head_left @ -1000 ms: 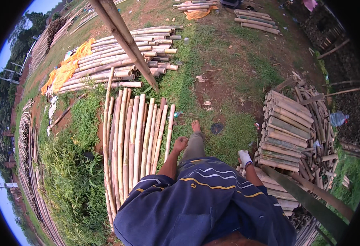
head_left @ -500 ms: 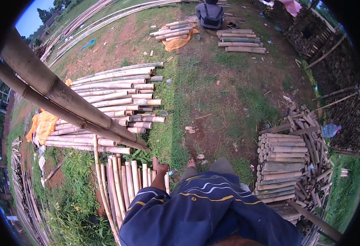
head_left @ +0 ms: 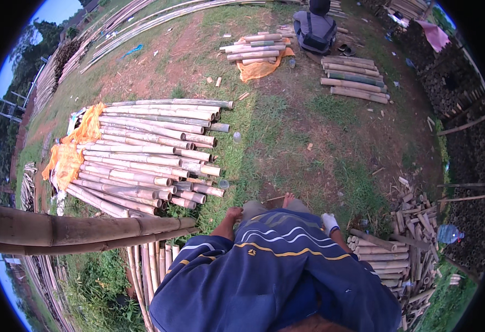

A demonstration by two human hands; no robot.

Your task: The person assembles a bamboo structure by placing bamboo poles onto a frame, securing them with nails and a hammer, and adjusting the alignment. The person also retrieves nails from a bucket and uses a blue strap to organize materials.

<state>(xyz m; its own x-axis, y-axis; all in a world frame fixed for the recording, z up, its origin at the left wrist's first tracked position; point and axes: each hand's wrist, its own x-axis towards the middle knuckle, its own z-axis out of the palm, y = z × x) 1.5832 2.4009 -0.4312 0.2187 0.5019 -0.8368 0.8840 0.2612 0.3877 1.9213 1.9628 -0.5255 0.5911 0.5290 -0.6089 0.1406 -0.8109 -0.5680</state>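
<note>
My bare left hand [head_left: 234, 213] hangs low in front of my left side, its fingers curled, with nothing visible in it. My right hand [head_left: 329, 221] wears a white glove and hangs at my right side; how its fingers sit is too small to tell. Two thick bamboo poles [head_left: 121, 229] reach across the left side, large near the rim and ending just left of my left hand, apart from it. Ahead and left lies a broad stack of cut bamboo poles [head_left: 137, 149], partly covered by an orange sheet [head_left: 65, 160].
More bamboo poles [head_left: 145, 265] lie at my lower left beside green plants. Short bamboo pieces [head_left: 383, 257] are piled at my right, near a clear plastic bottle [head_left: 449, 233]. Far ahead, a person [head_left: 313, 30] sits between two small bamboo piles. Grass and bare soil stretch ahead.
The two thick poles swing from a steep slant to nearly level across the view. My left hand shifts right, away from the upright bamboo ends. My gloved right hand comes into view.
</note>
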